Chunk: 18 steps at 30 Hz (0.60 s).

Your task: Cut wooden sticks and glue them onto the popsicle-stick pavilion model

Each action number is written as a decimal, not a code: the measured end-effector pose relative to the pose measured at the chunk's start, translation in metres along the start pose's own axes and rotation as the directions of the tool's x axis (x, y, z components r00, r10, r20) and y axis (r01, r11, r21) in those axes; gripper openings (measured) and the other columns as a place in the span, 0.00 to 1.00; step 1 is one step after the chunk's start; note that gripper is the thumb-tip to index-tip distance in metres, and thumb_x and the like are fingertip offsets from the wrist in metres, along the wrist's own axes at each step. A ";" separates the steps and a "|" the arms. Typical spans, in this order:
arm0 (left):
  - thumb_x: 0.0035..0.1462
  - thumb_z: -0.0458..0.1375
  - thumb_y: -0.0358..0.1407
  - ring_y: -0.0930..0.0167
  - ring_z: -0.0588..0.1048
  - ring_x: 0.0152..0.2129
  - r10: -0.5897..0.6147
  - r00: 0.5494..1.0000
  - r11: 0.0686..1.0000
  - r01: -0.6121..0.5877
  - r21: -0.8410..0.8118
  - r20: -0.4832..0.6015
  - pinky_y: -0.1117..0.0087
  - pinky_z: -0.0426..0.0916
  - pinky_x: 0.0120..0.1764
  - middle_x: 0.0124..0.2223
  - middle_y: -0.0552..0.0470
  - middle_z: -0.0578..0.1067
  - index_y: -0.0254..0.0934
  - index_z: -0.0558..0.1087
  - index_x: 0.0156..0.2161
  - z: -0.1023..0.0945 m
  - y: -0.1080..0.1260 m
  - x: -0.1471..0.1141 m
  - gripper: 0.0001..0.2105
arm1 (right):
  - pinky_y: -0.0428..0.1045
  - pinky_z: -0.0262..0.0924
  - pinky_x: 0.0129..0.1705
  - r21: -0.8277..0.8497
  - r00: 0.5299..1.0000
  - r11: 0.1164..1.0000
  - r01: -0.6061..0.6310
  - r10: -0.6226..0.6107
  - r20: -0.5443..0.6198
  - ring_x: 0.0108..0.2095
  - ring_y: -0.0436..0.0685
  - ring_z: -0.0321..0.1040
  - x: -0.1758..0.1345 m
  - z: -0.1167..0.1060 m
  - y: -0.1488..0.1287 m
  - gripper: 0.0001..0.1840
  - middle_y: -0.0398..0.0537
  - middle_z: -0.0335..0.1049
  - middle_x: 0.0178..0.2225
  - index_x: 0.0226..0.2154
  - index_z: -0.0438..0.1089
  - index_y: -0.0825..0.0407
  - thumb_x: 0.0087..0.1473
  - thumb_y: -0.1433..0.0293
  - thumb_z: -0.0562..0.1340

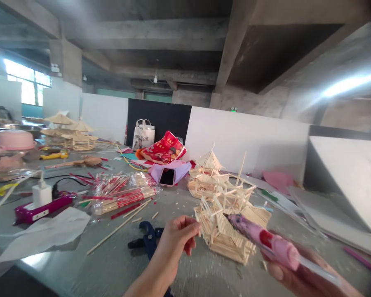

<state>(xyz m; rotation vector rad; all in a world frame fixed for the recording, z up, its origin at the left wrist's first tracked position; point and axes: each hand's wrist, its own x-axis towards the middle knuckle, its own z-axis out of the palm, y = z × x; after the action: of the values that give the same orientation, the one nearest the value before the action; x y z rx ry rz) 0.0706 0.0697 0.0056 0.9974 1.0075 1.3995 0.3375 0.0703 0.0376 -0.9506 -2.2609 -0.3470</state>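
head view: gluing step. my left hand pinches something too small to tell beside the stick model at six o'clock on the surface. my right hand is clamped on the pink glue gun, nozzle touching the model. next calls for steady placing, i judge.

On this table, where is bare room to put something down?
Bare grey table lies between the white paper, the long stick and the blue pliers. It is crowded around the stick model, near the left hand and the glue gun.
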 end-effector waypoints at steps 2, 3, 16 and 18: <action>0.48 0.57 0.37 0.82 0.58 0.10 0.019 1.000 1.000 -0.019 -0.002 -0.001 0.80 0.48 0.14 0.13 0.60 0.63 0.33 0.66 0.24 -0.002 0.000 -0.001 0.09 | 0.37 0.65 0.31 0.014 0.996 0.997 0.076 -0.076 0.036 0.34 0.50 0.70 0.015 0.002 -0.009 0.23 0.34 0.70 0.40 0.50 0.56 0.34 0.49 0.59 0.57; 0.48 0.56 0.37 0.81 0.58 0.10 0.023 1.000 1.000 -0.023 -0.010 -0.002 0.80 0.48 0.14 0.13 0.60 0.63 0.33 0.66 0.23 -0.003 0.000 0.000 0.09 | 0.37 0.64 0.34 0.009 0.995 0.995 0.096 -0.097 0.039 0.36 0.50 0.70 0.019 0.004 -0.010 0.23 0.35 0.69 0.41 0.50 0.56 0.35 0.50 0.59 0.57; 0.47 0.57 0.37 0.81 0.58 0.11 0.037 0.999 0.996 -0.037 -0.075 0.007 0.79 0.50 0.14 0.17 0.58 0.65 0.33 0.67 0.25 -0.009 -0.004 0.002 0.08 | 0.35 0.61 0.35 -0.132 0.976 0.972 0.196 -0.181 0.121 0.32 0.50 0.71 0.033 0.010 -0.016 0.14 0.38 0.72 0.35 0.35 0.72 0.47 0.53 0.60 0.54; 0.47 0.56 0.37 0.81 0.58 0.12 0.034 0.999 0.997 -0.034 -0.070 0.006 0.79 0.50 0.15 0.19 0.57 0.66 0.33 0.67 0.25 -0.009 -0.005 0.003 0.08 | 0.38 0.62 0.38 -0.108 0.981 0.982 0.157 -0.142 0.135 0.35 0.52 0.70 0.031 0.011 -0.014 0.14 0.39 0.72 0.37 0.37 0.71 0.46 0.52 0.60 0.55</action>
<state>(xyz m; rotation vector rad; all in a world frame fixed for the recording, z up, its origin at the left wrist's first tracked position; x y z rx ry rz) 0.0630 0.0721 -0.0020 0.9718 0.9340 1.4481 0.3061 0.0819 0.0497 -0.8856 -2.4588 -0.5046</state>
